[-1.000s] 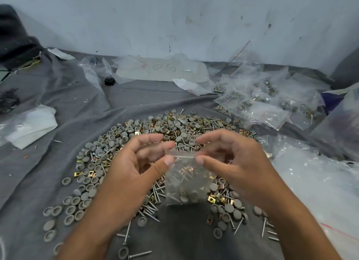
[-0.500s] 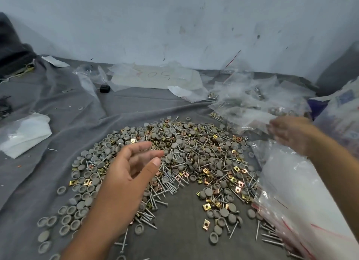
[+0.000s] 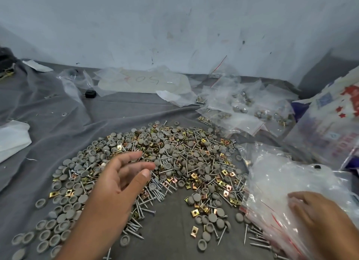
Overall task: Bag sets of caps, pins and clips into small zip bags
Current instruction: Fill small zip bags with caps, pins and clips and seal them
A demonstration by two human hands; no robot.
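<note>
A wide arc-shaped heap of grey round caps (image 3: 171, 149), silver pins (image 3: 153, 193) and gold square clips (image 3: 194, 212) lies on a grey cloth (image 3: 169, 238). My left hand (image 3: 118, 180) hovers over the heap's left half, fingers spread, holding nothing. My right hand (image 3: 318, 215) rests flat on a stack of empty small zip bags (image 3: 275, 184) at the right, fingers on the plastic. Filled zip bags (image 3: 239, 112) lie piled at the back right.
A large clear bag with "50" written on it (image 3: 143, 81) lies at the back by the wall. White paper (image 3: 11, 139) sits at the left. A small black object (image 3: 90, 94) lies behind the heap. A printed plastic bag (image 3: 334, 120) stands at the far right.
One second ago both hands held a filled zip bag at its top. The right hand carried it to the back right pile, then came down onto the empty bags. The left hand stayed over the heap.
</note>
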